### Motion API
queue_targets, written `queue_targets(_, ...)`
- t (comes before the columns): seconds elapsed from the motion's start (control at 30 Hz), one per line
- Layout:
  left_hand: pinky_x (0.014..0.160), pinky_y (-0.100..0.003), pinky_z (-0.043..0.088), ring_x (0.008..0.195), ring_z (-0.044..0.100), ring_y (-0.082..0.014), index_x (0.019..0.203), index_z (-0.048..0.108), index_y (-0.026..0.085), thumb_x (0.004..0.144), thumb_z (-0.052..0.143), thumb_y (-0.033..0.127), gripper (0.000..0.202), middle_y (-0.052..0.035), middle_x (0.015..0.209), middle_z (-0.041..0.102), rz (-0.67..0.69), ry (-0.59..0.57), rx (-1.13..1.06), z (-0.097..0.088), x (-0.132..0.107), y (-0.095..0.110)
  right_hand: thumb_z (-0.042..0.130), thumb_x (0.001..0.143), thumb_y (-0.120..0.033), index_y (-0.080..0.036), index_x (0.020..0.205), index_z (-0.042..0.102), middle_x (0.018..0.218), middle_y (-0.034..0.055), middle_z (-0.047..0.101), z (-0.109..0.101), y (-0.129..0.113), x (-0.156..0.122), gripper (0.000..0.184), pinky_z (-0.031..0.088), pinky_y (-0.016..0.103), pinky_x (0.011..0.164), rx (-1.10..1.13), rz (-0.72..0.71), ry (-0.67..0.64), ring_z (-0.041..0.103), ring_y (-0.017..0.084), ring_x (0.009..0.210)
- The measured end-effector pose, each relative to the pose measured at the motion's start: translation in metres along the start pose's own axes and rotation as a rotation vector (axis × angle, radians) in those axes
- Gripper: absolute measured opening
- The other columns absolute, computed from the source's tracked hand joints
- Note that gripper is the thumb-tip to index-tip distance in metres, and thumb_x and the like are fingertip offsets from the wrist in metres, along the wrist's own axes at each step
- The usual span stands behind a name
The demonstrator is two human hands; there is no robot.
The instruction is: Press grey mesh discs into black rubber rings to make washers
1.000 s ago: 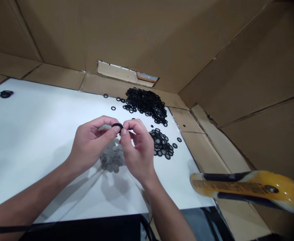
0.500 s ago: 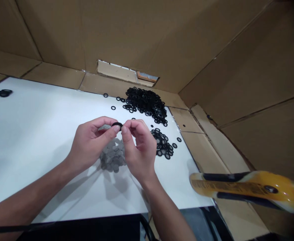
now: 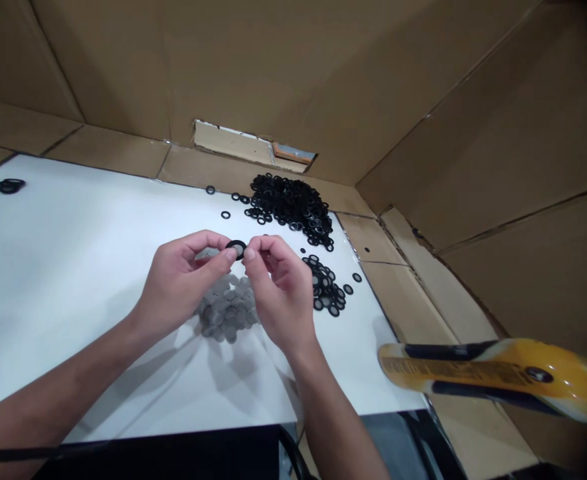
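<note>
Black rubber ring (image 3: 236, 241) is being pinched by its rim between the left hand (image 3: 183, 283) and the right hand (image 3: 281, 293), which are together at the fingertips and apart at the palms. The ring is hanging in the air above a white board (image 3: 73, 267), tilted so that its face is turning up toward the head camera. Gripping only the rim is keeping the middle uncovered, and a grey patch is showing there, though at this size it could be a seated disc or just the pile behind.

That pile is a heap of grey discs (image 3: 226, 308), lying directly under the hands and so within easy reach. A large heap of black rings (image 3: 291, 210) is sitting farther out on the board, with a smaller heap of black rings (image 3: 323, 283) just beyond the right hand. Their separate placing suggests that the parts are being kept sorted. A small clump of black rings (image 3: 11, 187) is lying at the far left. Cardboard walls (image 3: 273, 73) are boxing in the board, while a blurred yellow-and-black object (image 3: 493, 377), perhaps a tool handle, is intruding at the right.
</note>
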State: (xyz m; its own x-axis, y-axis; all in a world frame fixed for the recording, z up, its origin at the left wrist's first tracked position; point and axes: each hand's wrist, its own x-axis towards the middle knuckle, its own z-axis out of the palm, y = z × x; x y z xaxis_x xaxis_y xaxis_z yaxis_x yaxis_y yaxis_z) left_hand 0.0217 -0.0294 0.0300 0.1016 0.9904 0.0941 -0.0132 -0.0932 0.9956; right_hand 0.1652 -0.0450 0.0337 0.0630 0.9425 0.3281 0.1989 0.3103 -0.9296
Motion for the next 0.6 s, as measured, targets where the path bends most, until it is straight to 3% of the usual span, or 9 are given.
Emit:
queue_targets(0.33,0.067,-0.027,0.052,0.073,0.064,-0.0155,0.085,0.074,0.018,0.083,0.074,0.035,0.017,-0.0023,0.080,0.071,-0.013,0.005,-0.022,0.0002,-0.0018,0.0005,0.064,0.090,-0.028,-0.018,0.083,0.063,0.083,0.0026,0.064,-0.0012,-0.0026,-0.0004,0.012,0.043,0.027,0.062,0.048,0.025,-0.008,0.058,0.014,0.076)
queue_targets(0.6,0.063,-0.024,0.050,0.072,0.063,-0.0145,0.085,0.073,0.017,0.082,0.075,0.035,0.018,-0.0021,0.079,0.070,-0.032,0.025,-0.008,0.0009,-0.0019,0.0031,0.062,0.092,-0.028,-0.018,0.085,0.062,0.083,0.0020,0.065,0.0012,-0.0003,-0.0021,0.012,0.044,0.024,0.061,0.089,0.056,-0.016,0.060,0.013,0.077)
